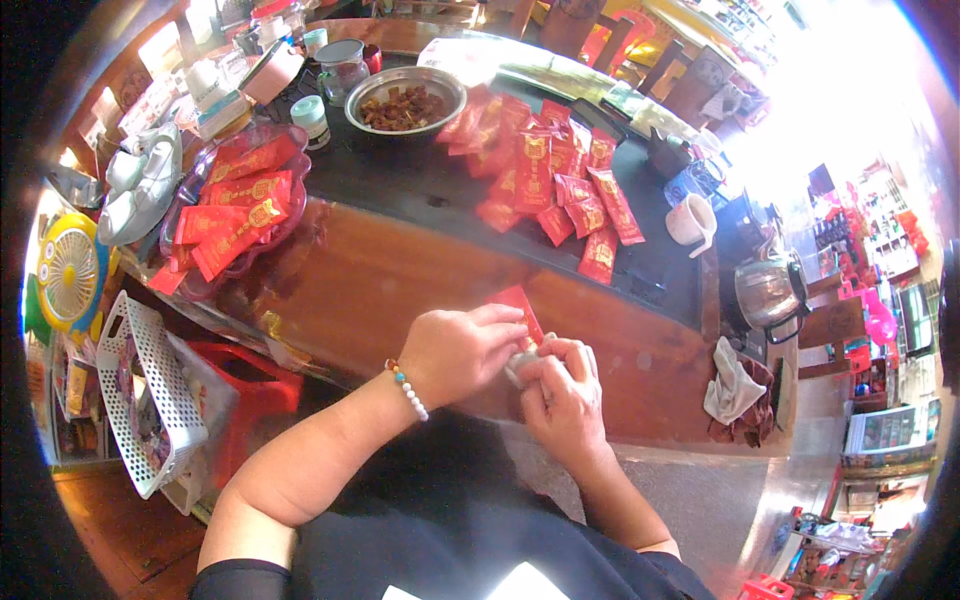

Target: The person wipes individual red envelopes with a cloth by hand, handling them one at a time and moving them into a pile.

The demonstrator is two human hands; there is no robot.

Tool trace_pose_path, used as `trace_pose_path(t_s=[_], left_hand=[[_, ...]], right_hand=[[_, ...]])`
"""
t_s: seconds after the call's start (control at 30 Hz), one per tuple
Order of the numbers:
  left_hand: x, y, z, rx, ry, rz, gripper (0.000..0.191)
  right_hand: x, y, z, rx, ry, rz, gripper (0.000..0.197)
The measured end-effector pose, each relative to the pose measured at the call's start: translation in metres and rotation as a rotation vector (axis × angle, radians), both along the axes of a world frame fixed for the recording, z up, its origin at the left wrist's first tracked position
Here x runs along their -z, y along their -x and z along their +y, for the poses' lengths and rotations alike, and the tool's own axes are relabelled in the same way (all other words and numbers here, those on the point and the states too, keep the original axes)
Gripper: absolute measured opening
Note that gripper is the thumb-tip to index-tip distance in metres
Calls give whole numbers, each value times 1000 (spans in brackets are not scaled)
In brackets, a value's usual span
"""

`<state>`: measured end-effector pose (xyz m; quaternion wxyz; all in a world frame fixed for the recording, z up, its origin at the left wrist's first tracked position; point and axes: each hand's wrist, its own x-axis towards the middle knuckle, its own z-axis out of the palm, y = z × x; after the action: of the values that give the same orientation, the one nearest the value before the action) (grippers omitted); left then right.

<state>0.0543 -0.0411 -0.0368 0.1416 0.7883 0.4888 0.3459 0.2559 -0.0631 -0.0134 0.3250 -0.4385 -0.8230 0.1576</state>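
Note:
Close to the table's near edge, my left hand [459, 352] has its fingers on a red foil packet [531, 315] with gold print, covering much of it. Against the packet's lower end, my right hand [564, 386] pinches a small grey-white item [520, 365], mostly hidden by the fingers; what it is I cannot tell. More red packets [534, 169] lie in a loose heap on the dark inset of the table, beyond my hands. Several others [247, 191] rest in a purple translucent tray [301, 196] to the left.
A metal bowl [459, 84] of brown dried pieces stands at the back, beside a jar [310, 120] and a glass pitcher [341, 71]. To the right are a white cup [688, 223], a glass kettle [766, 289] and a cloth [731, 382]. A white basket [142, 420] stands below left.

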Motion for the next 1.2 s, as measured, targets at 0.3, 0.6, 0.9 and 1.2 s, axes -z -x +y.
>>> trace_pose_path(t_s=[0.3,0.6,0.9,1.2], left_hand=[[-24,-2,22,-159,244,-222,24],[-29,10,72,28,690,-264,27],[-69,54,32,294,156,-414,7],[-4,73,-47,61,-42,83,29]], right_hand=[[7,-26,-14,-1,9,57,13],[10,-25,-15,35,-15,74,13],[13,-27,-18,127,48,171,10],[-4,3,5,145,26,396,19]])
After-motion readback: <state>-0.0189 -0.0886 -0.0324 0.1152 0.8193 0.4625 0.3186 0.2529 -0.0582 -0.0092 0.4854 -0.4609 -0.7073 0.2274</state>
